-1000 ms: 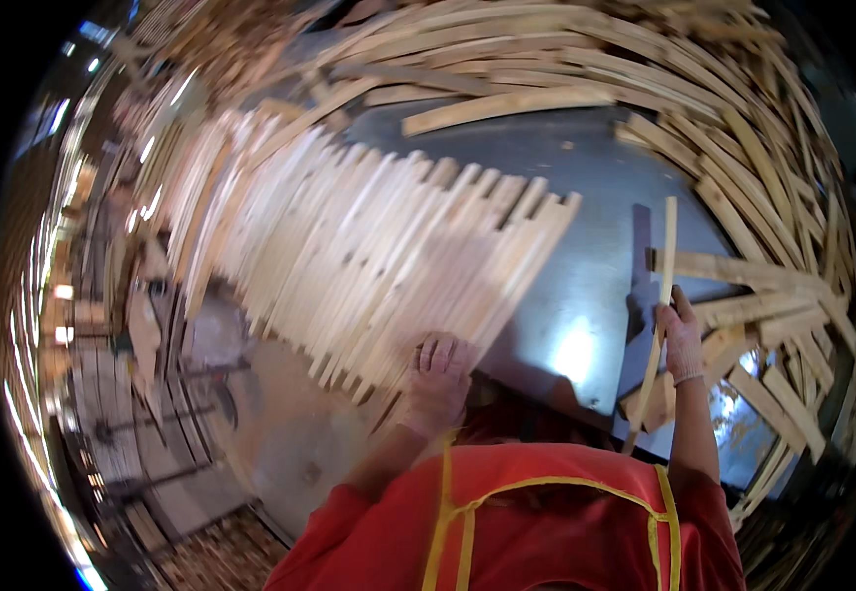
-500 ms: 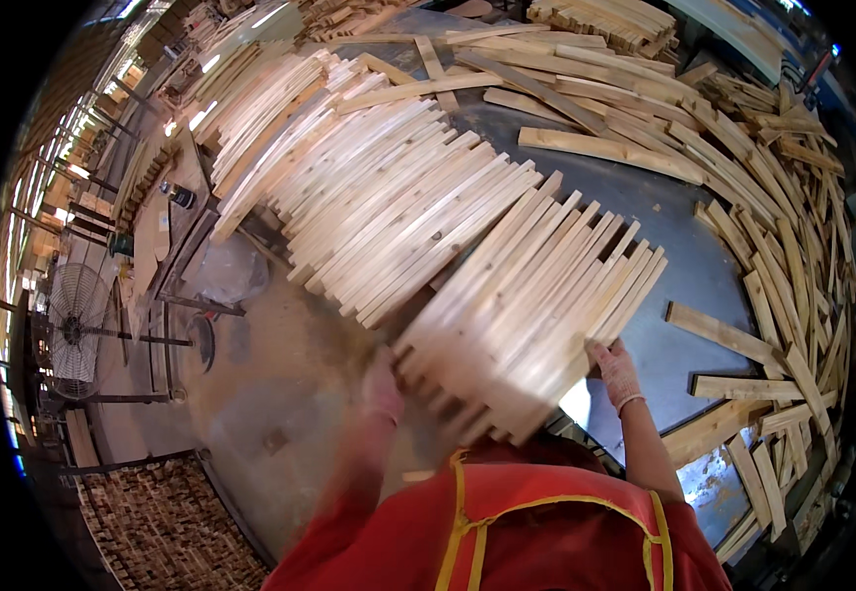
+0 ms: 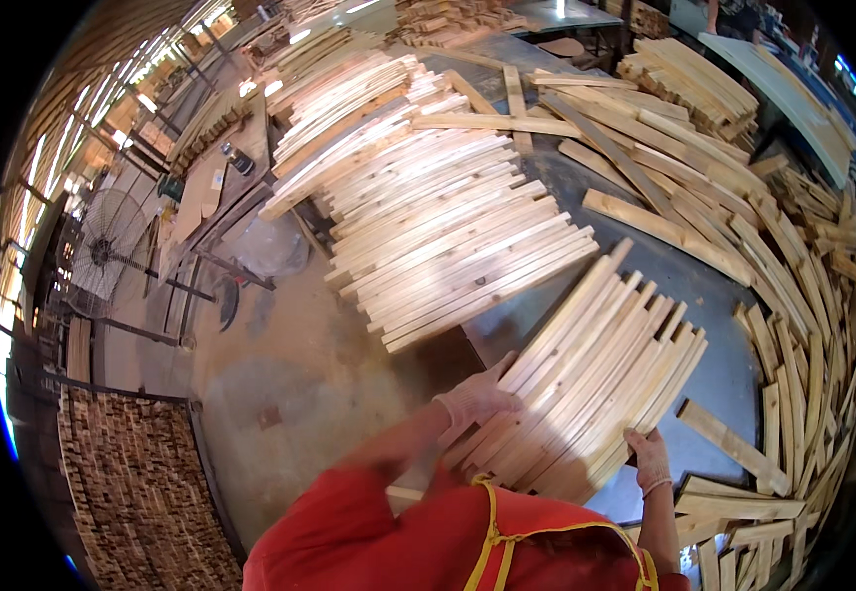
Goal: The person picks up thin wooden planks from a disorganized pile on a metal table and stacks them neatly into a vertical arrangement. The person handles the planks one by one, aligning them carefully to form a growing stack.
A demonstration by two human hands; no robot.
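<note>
A row of loose pale wooden strips [image 3: 600, 369] lies side by side close in front of me, their far ends uneven. My left hand [image 3: 477, 402], in a pale knit glove, grips the row's left edge. On the opposite edge my right hand [image 3: 650, 459], also gloved, is closed with its thumb on the outermost strips; its other fingers are partly hidden. Just beyond, a larger layer of similar strips [image 3: 458, 241] covers the grey metal tabletop [image 3: 689, 241], with a gap between it and the row I hold.
Rough boards [image 3: 674, 222] and offcuts are heaped along the table's far and right sides. A stack of boards [image 3: 689, 84] stands at the back. To the left are a workbench [image 3: 213, 197] with a bottle, a standing fan [image 3: 105, 246] and a block-filled pallet [image 3: 137, 483].
The view has shifted, with the scene sliding down and right in places. My left hand has moved from the row's near left corner farther up its left edge. My right hand keeps its grip.
</note>
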